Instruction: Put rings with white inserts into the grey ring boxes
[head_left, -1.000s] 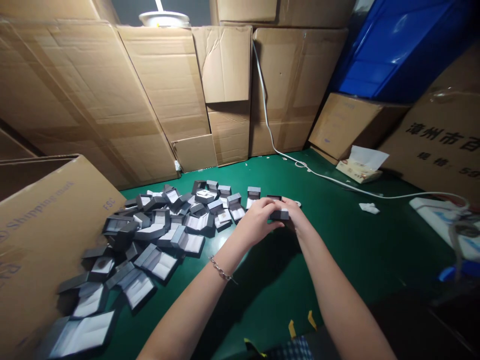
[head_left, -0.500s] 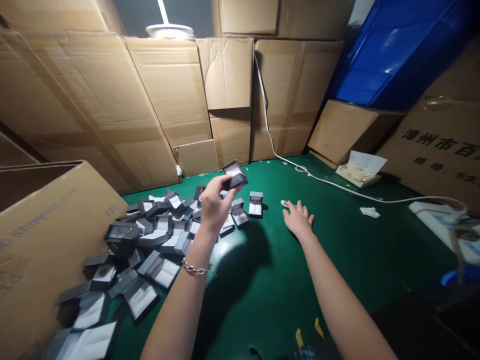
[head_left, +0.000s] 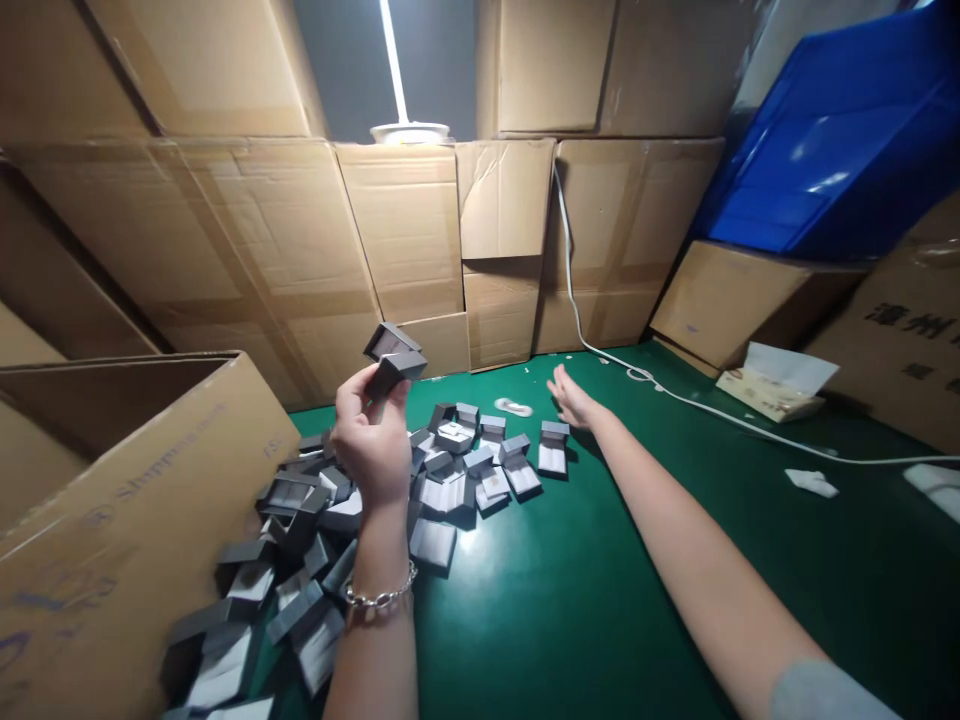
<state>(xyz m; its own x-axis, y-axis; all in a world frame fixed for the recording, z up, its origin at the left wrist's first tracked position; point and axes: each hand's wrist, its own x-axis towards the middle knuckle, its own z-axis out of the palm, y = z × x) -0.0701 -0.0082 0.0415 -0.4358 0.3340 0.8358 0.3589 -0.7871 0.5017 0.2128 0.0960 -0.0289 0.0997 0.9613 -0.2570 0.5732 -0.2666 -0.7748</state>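
My left hand (head_left: 373, 435) is raised over the pile, its fingers wrapped round a small dark grey jewellery box (head_left: 396, 368) whose lid stands open. My right hand (head_left: 574, 398) is above the green table with fingers stretched out and nothing visible in it. Left of its fingertips is a small white oval piece (head_left: 513, 407), slightly blurred; what it is I cannot make out. An open jewellery box (head_left: 553, 450) with a pale lining sits just below my right hand. Several more open boxes (head_left: 444, 492) lie heaped beneath and around my left hand.
At the left stands an open carton (head_left: 172, 450). Stacked cartons (head_left: 397, 230) wall off the back, with a lamp base (head_left: 409, 133) on top. A white cable (head_left: 571, 270) runs down and right across the table, past a tissue pack (head_left: 772, 385) and crumpled tissue (head_left: 811, 483). A blue bin (head_left: 832, 140) is upper right.
The view has swung left and up. My left hand has drawn the jewellery box leftward. My right hand has lifted off the white piece, which now lies farther left, beyond the boxes.
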